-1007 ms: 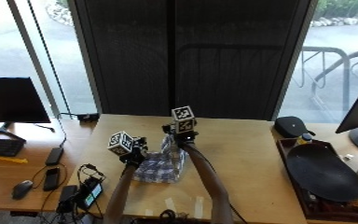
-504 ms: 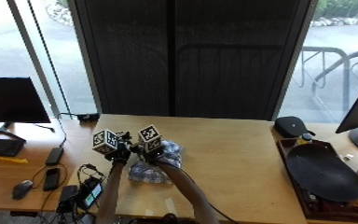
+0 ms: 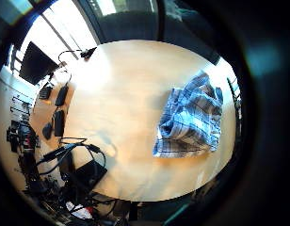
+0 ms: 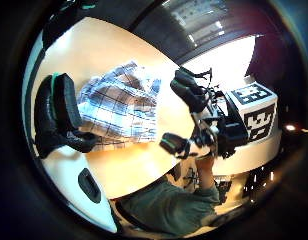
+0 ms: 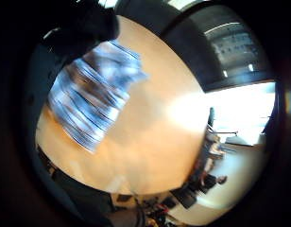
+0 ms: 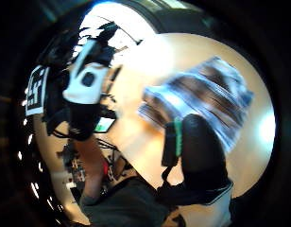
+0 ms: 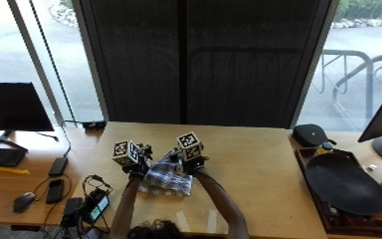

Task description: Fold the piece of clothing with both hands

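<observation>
A blue and white plaid garment [image 7: 167, 182] lies folded in a small bundle on the wooden table [image 7: 257, 164], near its front left part. My left hand [image 7: 138, 168] hovers over the bundle's left edge and my right hand [image 7: 190, 164] over its far right corner. Neither holds the cloth. In the left thumb side palm view the garment [image 4: 119, 107] lies flat beyond my left thumb [image 4: 59, 117], and the right hand [image 4: 194, 125] shows spread fingers. The right thumb side palm view shows the garment [image 6: 202, 99] under my right thumb [image 6: 197, 151].
Cables, a phone and a charger [image 7: 88, 204] lie by the table's left edge. A monitor [image 7: 9, 107], keyboard and mouse [image 7: 23, 201] sit on the desk to the left. A black tray with a dark bowl [image 7: 343, 184] stands at the right.
The hands swung left with the cloth, laid it down and let go. They have now drifted apart and slightly right above the folded bundle.
</observation>
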Action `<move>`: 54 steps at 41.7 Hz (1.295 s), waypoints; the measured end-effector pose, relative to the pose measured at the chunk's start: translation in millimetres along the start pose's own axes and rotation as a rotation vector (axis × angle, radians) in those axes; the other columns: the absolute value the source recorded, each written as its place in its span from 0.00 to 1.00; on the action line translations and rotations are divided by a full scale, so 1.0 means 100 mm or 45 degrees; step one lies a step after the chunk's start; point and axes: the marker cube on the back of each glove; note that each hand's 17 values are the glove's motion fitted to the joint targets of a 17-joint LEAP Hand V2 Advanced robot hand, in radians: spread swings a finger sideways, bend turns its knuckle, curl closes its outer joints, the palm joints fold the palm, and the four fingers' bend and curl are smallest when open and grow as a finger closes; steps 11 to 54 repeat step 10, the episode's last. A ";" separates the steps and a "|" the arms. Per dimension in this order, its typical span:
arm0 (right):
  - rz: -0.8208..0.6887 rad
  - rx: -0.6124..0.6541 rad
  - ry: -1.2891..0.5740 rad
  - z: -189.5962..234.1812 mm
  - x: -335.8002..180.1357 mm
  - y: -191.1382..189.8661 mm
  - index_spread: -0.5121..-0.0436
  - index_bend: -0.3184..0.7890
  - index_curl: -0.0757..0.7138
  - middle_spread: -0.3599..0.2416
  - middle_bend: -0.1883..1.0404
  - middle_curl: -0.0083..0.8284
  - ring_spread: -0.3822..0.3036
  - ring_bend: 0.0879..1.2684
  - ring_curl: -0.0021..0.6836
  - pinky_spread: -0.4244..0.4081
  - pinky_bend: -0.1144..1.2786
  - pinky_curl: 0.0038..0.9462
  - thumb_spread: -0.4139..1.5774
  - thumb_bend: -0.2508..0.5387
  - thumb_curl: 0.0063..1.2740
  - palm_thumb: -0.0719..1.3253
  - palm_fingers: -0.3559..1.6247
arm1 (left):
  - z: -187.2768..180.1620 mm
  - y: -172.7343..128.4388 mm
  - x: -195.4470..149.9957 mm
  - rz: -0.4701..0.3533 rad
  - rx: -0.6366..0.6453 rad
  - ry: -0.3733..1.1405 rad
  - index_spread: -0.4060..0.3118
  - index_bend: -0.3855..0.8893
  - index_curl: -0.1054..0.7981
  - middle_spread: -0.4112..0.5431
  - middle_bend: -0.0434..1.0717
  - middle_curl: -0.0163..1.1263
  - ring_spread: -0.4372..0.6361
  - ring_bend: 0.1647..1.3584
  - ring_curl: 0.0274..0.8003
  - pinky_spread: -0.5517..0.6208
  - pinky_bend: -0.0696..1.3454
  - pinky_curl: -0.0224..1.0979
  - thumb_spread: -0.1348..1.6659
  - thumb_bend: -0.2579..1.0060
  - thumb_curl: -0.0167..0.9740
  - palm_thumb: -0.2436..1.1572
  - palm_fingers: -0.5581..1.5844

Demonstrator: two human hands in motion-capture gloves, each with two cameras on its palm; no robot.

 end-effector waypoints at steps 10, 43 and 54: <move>0.338 0.032 0.312 -0.19 0.86 0.27 0.31 0.40 0.42 0.53 0.26 0.37 0.64 0.13 0.54 0.75 0.57 0.39 0.80 0.27 0.38 0.42 0.29 | 0.17 0.02 0.40 0.092 0.024 0.034 0.37 0.44 0.59 0.45 0.19 0.34 0.67 0.18 0.38 0.81 0.20 0.31 0.94 0.37 0.38 0.60 0.45; 0.338 0.032 0.312 -0.19 0.86 0.27 0.31 0.40 0.42 0.53 0.26 0.37 0.64 0.13 0.54 0.75 0.57 0.39 0.80 0.27 0.38 0.42 0.29 | 0.17 0.02 0.40 0.092 0.024 0.034 0.37 0.44 0.59 0.45 0.19 0.34 0.67 0.18 0.38 0.81 0.20 0.31 0.94 0.37 0.38 0.60 0.45; 0.338 0.032 0.312 -0.19 0.86 0.27 0.31 0.40 0.42 0.53 0.26 0.37 0.64 0.13 0.54 0.75 0.57 0.39 0.80 0.27 0.38 0.42 0.29 | 0.17 0.02 0.40 0.092 0.024 0.034 0.37 0.44 0.59 0.45 0.19 0.34 0.67 0.18 0.38 0.81 0.20 0.31 0.94 0.37 0.38 0.60 0.45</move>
